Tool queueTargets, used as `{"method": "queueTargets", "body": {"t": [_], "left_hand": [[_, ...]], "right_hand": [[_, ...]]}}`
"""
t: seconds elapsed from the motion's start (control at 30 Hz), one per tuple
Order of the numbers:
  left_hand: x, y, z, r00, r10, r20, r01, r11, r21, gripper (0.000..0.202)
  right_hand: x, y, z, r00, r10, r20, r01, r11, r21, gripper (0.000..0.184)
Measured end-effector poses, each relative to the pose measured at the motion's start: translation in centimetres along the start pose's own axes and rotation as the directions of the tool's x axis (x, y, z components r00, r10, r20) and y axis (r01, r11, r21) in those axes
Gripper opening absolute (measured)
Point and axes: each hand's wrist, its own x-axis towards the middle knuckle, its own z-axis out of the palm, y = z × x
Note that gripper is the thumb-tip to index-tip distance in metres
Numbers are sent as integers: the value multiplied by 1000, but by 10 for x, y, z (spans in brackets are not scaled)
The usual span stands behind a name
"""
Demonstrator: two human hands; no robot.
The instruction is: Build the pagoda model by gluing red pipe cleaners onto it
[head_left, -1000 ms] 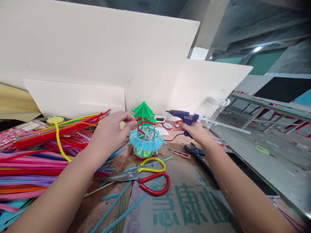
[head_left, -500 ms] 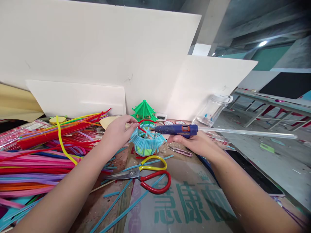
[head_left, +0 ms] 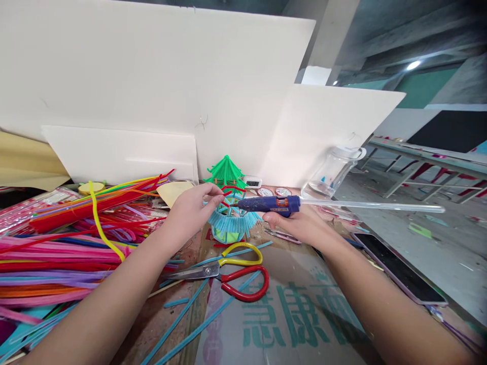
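My left hand (head_left: 196, 207) is closed, its thumb and fingers pinching a bent red pipe cleaner (head_left: 233, 188) above the blue fringed part of a small model. In my right hand (head_left: 294, 223) is a dark blue hot glue gun (head_left: 272, 204), its nozzle pointing left at the red piece and a long clear glue stick (head_left: 373, 205) sticking out of its back. The model's light blue skirt (head_left: 236, 223) spreads over a pale green base, right behind the hands. Behind it rises a green pointed roof (head_left: 226, 170).
Scissors (head_left: 243, 286) with yellow and red handles lie in front, among cut blue pipe cleaners (head_left: 213, 324). Bundles of coloured pipe cleaners (head_left: 57, 253) fill the left. A phone (head_left: 399, 268) and a clear jug (head_left: 329, 172) are at right; white boards (head_left: 152, 76) stand behind.
My left hand has shifted slightly right with the red pipe cleaner. The glue gun has moved a little left, bringing its nozzle close to the left fingertips.
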Motion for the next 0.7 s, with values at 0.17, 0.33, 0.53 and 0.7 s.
{"method": "queueTargets", "body": {"t": [0.17,0.33,0.53,0.7], "left_hand": [[1,-1,0,1000,4,13,-4,1000,-24,20],[0,-1,0,1000,10,12,-9,1000,-20,20],[-1,0,-1,1000,22,11,-22,1000,1,21],[0,1,-2,1000,13,22,-13,1000,20,23]], "right_hand": [[-1,5,0,1000,11,10,-11,999,-47,29],[1,-5,0,1000,5,8,-5,1000,-10,35],[2,-9,0,1000,-11,-19,12,1000,15,36],[2,-2,2,999,-34,-9,34,999,15,35]]}}
